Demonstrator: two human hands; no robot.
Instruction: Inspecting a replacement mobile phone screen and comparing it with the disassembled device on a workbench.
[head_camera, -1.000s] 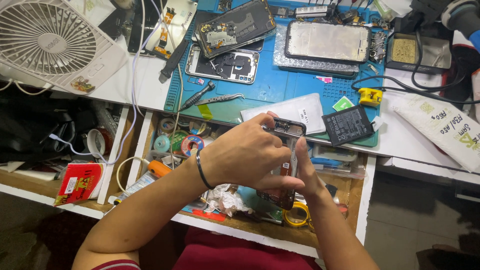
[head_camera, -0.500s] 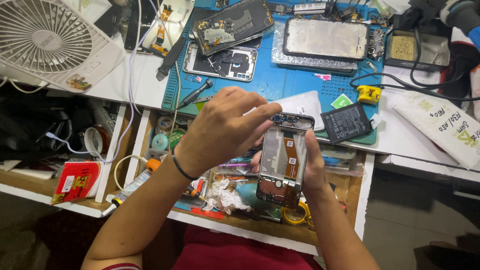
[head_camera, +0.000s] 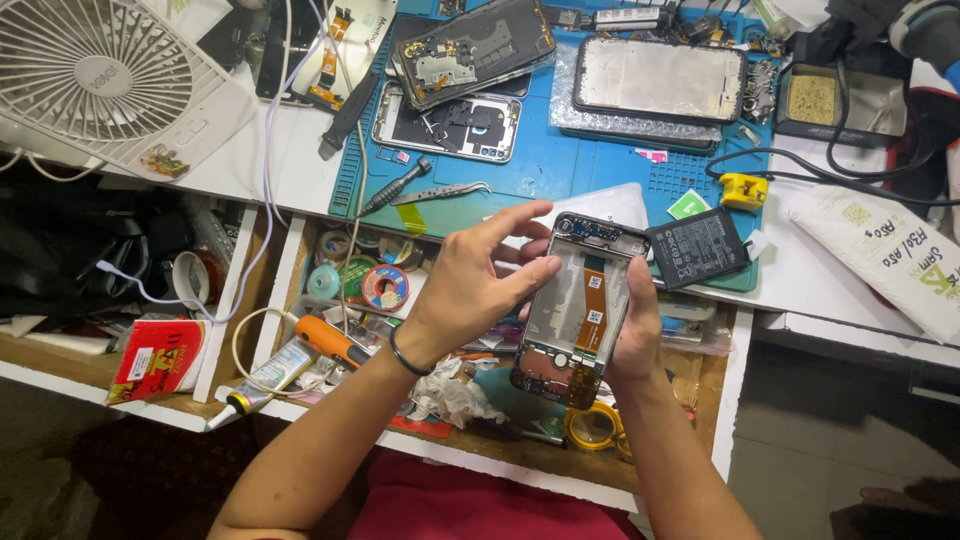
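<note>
While the right hand (head_camera: 634, 330) grips an opened phone frame (head_camera: 578, 308) over the bench's front edge, the left hand (head_camera: 472, 285) touches it with fingers spread.

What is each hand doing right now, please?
Left hand: open, fingertips on the opened phone.
Right hand: closed around the opened phone.

A white bench (head_camera: 300, 170) carries a blue mat (head_camera: 560, 160) and fan (head_camera: 100, 80).
</note>
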